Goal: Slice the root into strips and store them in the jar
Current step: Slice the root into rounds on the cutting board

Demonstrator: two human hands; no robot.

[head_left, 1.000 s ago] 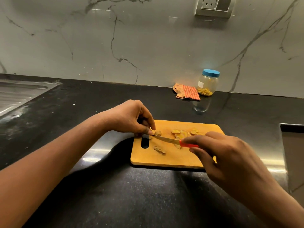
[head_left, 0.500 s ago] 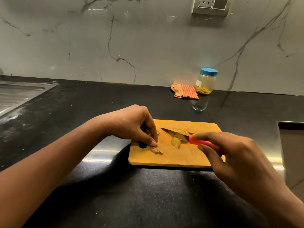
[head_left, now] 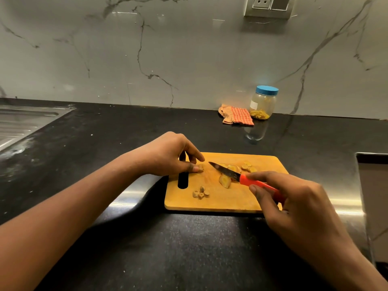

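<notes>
The wooden cutting board (head_left: 231, 203) lies right of centre in the frame on the black counter (head_left: 147, 238), with its handle slot at the left end. The left hand (head_left: 168, 156) sits over the board's upper left corner; its thumb and curled fingers pinch a small root piece (head_left: 201, 168) down on the board surface. The right hand (head_left: 294, 206) fills the lower right of the frame and grips the knife (head_left: 241, 177) by its red handle, with the index finger laid along the handle's upper side. The blade points toward the upper left, and its tip is near the root piece but apart from it. Whether the blade edge touches the board cannot be told. 1 large cut slice (head_left: 225, 181) lies just below the blade at mid-board. A heap of further slices (head_left: 247, 167) lies beyond the blade near the board's upper edge. A cluster of small brown trimmings (head_left: 200, 193) lies in the board's lower left area, right of the slot. The jar (head_left: 262, 105) stands upright in the upper right of centre, against the marble wall, well apart from the board, with its blue lid on and yellow strips in its bottom. An orange checked cloth (head_left: 237, 114) lies just left of the jar. A steel drainboard (head_left: 21, 124) shows at the left edge, and a socket plate (head_left: 268, 6) is at the top right.
</notes>
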